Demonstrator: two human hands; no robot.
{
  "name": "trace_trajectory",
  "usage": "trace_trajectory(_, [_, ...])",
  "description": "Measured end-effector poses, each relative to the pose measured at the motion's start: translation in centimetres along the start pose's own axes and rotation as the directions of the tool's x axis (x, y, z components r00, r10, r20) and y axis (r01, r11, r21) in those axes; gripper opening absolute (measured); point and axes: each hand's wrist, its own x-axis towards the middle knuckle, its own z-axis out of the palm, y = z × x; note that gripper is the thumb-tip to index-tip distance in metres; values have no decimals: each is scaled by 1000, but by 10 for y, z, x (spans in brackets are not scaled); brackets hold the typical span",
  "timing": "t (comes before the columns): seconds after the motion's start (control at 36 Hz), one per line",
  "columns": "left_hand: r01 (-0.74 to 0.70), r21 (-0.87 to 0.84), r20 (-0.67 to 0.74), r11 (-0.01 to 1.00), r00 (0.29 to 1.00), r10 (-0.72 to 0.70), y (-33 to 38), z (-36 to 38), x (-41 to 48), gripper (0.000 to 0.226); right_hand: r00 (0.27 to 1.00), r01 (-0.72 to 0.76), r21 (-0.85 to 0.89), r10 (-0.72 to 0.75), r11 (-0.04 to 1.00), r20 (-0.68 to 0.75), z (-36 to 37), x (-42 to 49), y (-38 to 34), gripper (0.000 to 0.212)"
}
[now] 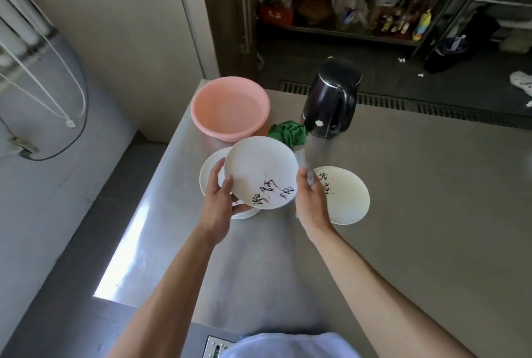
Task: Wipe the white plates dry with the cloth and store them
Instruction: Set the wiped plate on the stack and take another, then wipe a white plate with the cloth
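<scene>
A white plate (260, 167) with black writing near its lower rim is held tilted above the steel table. My left hand (220, 199) grips its left edge. My right hand (309, 199) is at the plate's right edge, closed on a pale cloth (303, 163) that sticks up past the fingers. Under the held plate a stack of white plates (208, 169) lies on the table, partly hidden. To the right, a single white plate (345, 196) with writing lies flat.
A pink basin (230, 107) stands at the table's far left corner. A crumpled green cloth (289, 133) lies beside a black electric kettle (329, 100). The steel table (417, 213) stretches right. Shelves with bottles (359, 12) stand beyond a floor drain.
</scene>
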Motion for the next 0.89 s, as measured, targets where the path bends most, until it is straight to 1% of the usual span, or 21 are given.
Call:
trace_trajectory(0.06, [36,20,46,999,998,-36,-3,15,-7,34,992,121,-112,-124,986,-15,-15,0,1,44])
trace_trajectory(0.11, [56,45,105,997,993,-60,-7,31,-16,33,972,227,-265,-235,937,0,-28,0,6,49])
trace_trajectory(0.14, [61,59,137,996,988,-68,-10,39,-21,32,964,255,-343,-265,904,19,-33,-2,11,49])
trace_trajectory(0.17, [71,76,167,995,982,-83,-14,46,-26,32,956,283,-405,-288,869,49,-39,-3,18,49])
trace_trajectory(0.22, [114,105,212,988,968,-134,-23,60,-36,34,934,356,-507,-322,785,157,-48,-8,33,50])
trace_trajectory(0.31, [159,165,294,973,934,-202,-42,75,-53,35,914,405,-617,-270,675,304,-59,-26,63,54])
trace_trajectory(0.36, [208,194,308,959,915,-260,-56,81,-63,36,906,413,-635,-223,652,360,-66,-39,83,56])
trace_trajectory(0.42, [265,209,299,941,899,-320,-72,82,-72,37,882,439,-621,-179,649,436,-74,-53,99,56])
trace_trajectory(0.5, [360,210,241,909,882,-405,-93,78,-80,36,794,538,-574,-144,617,590,-89,-74,122,55])
trace_trajectory(0.53, [383,209,217,900,879,-424,-99,76,-82,35,766,573,-579,-129,580,630,-95,-81,131,55])
trace_trajectory(0.58, [403,221,183,888,877,-444,-108,73,-85,36,742,613,-626,-78,481,666,-109,-95,148,55])
trace_trajectory(0.64, [426,229,153,875,872,-465,-113,72,-87,37,740,614,-659,-24,434,673,-122,-102,163,58])
trace_trajectory(0.72, [474,238,104,848,855,-508,-118,74,-93,39,758,564,-717,87,409,646,-129,-103,182,60])
trace_trajectory(0.78, [490,245,78,837,850,-521,-122,77,-97,39,807,470,-793,175,387,564,-124,-98,192,62])
trace_trajectory(0.83, [506,242,59,828,844,-533,-125,82,-101,39,855,332,-861,261,386,447,-115,-89,197,66])
trace_trajectory(0.89, [529,232,42,816,833,-552,-126,87,-103,40,879,226,-898,318,377,355,-102,-80,197,68])
